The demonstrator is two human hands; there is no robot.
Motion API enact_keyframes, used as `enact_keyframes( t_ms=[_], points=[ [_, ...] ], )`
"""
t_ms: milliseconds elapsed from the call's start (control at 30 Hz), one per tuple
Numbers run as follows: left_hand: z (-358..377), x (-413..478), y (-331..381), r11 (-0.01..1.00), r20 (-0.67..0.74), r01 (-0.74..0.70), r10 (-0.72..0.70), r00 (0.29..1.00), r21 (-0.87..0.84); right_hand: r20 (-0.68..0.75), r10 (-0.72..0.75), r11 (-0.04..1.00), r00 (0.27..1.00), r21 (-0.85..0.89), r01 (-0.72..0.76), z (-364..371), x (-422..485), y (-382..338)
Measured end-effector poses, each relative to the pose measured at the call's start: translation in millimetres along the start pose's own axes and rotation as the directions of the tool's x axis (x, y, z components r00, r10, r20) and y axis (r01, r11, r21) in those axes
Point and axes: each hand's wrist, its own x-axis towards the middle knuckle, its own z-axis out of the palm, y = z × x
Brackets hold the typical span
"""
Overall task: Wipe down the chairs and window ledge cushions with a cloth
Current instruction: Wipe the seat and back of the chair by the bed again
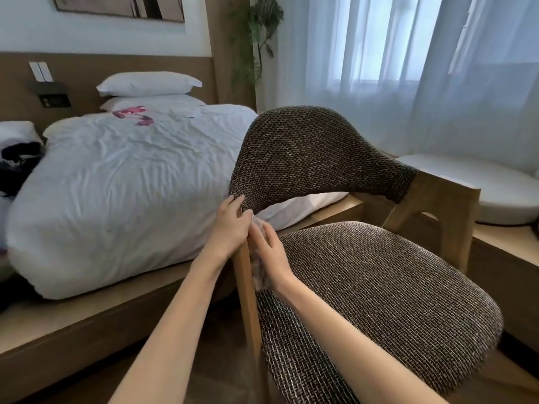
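Cloth [259, 274] mostly covered by right hand [269, 255]; only pale scraps are seen beside the post [248, 290] of the chair [364, 287]. Post top is hidden by left hand [230, 225]. Seat front and legs are cut off at the bottom edge. Cushion [495, 196] is clipped at the right edge. Pink item [134, 115] on bed [116, 185] is too blurred to identify, and so is the dark heap [20, 161] at the left edge.

L hand [230, 225] gripped chair [364, 287] backrest edge; R hand [271, 255] pressed cloth [259, 258] vs wooden leg [248, 287], bed [116, 185] beside.
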Motion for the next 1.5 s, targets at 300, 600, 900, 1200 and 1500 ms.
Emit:
enact_keyframes(
  t_ms=[300,600,900,1200,1500],
  points=[
    [-0.3,-2.7,-3.8,0.990,-0.049,-0.071,0.065,0.997,-0.122,-0.244,-0.340,0.920,0.908,-0.286,0.268,22.3,36.1,2.7],
    [2.3,-0.2,-6.2,0.980,-0.047,0.007,-0.017,0.999,-0.198,-0.186,-0.169,0.932,0.968,-0.349,0.095,8.4,43.4,73.1],
    [0.1,-5.5,-3.8,0.963,-0.032,0.022,-0.032,0.999,-0.269,-0.133,-0.165,0.974,0.977,-0.180,0.140,6.8,32.5,38.0],
    [4.2,-12.9,-2.5,0.831,-0.034,0.097,-0.138,0.990,-0.548,0.041,-0.299,0.937,0.953,-0.177,0.301,-4.3,-37.8,-6.4],
    [7.3,-31.6,-4.9,0.666,-0.010,0.101,-0.161,0.987,-0.739,0.139,0.076,0.972,0.987,-0.232,-0.042,-21.9,-69.7,12.4]
  ],
)
